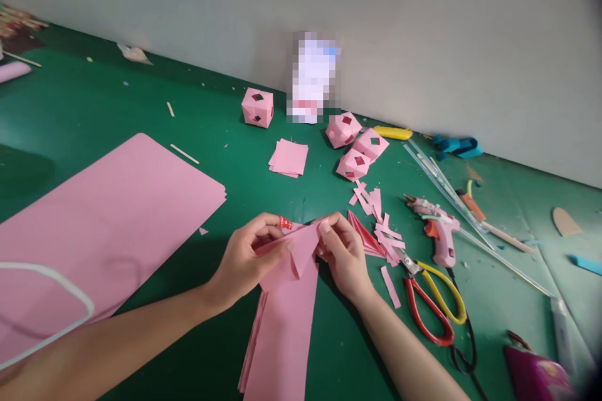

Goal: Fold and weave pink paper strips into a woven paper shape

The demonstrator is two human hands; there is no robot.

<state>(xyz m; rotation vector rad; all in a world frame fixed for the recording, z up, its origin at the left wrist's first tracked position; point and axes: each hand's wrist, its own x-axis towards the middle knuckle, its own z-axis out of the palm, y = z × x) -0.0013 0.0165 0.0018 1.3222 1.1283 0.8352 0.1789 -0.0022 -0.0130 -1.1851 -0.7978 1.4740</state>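
Observation:
Between both hands is a partly folded piece of pink paper [301, 250], with a triangular flap standing on its near side. My left hand [256, 250] pinches its left side, thumb on the front, and a red band circles one finger. At the upper right corner, my right hand [342, 250] grips the same paper between thumb and fingertips. Below it lies a stack of long pink paper strips [285, 338]. Just right of my right hand is a folded pink paper piece [364, 235], beside narrow paper offcuts [388, 232].
Scissors [411, 266] with red and yellow handles lie right, near a pink glue gun [439, 229]. Large pink sheets [117, 219] cover the left. Folded paper cubes [258, 108], small paper squares [289, 158] and a blurred phone-like screen [314, 78] are toward the wall.

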